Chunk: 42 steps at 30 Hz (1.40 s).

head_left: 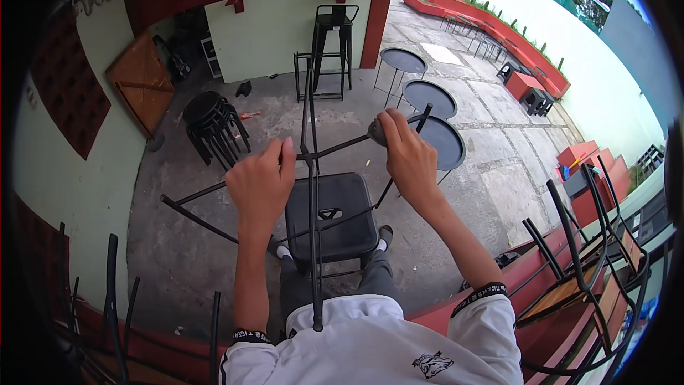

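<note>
A black metal leg frame [311, 207] of thin crossed tubes stands up in front of me, its long bars reaching toward my chest. My left hand [258, 180] is closed around one of its bars, left of the crossing point. With fingers curled, my right hand [411, 155] presses a small dark grey pad [377, 131] against the frame's right arm; I cannot tell whether it is cloth or scouring material. Beneath the frame, between my feet, is a black stool [332, 232] with a rounded square seat and a slot in it.
Stacked black stools [203, 107] stand at the left near a wooden door [140, 85]. Round black tray-top tables [429, 98] line the right side. A tall black bar stool [333, 36] is by the back wall. Upturned wood-and-metal chairs [570, 292] crowd the lower right; more legs [112, 299] rise lower left.
</note>
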{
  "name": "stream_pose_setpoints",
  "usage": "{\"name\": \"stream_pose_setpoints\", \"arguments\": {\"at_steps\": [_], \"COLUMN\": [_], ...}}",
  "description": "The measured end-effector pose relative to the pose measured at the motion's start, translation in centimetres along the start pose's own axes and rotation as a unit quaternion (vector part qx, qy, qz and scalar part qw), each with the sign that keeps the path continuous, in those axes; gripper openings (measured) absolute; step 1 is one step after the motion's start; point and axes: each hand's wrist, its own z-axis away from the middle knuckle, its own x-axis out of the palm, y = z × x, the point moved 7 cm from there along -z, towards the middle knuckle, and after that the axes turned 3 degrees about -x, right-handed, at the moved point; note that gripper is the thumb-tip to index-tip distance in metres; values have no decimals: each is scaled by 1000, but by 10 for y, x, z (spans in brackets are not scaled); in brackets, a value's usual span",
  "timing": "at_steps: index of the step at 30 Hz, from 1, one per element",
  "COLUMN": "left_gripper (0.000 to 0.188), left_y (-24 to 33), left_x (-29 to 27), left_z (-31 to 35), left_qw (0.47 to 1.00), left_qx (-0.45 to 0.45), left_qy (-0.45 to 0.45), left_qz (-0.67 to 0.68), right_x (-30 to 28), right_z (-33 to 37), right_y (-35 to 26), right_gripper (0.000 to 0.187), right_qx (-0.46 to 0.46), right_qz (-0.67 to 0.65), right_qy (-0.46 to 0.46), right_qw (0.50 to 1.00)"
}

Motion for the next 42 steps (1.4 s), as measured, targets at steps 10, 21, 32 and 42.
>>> {"name": "stream_pose_setpoints", "arguments": {"at_steps": [10,21,32,42], "left_gripper": [37,36,34,33], "left_y": [9,0,-2,-2], "left_x": [4,7,6,9], "left_z": [-3,-5,-5,-6], "left_qw": [999,999,998,1000], "left_qx": [18,20,11,5], "left_qy": [30,35,55,15], "left_qz": [-9,5,1,22], "right_x": [-27,-39,62,30], "right_z": [4,40,82,43], "right_y": [59,104,39,-3], "right_gripper": [62,34,24,15], "right_qx": [6,341,485,430], "right_qz": [-12,-495,-786,-735], "right_qy": [-8,170,153,166], "right_qw": [1000,781,353,497]}}
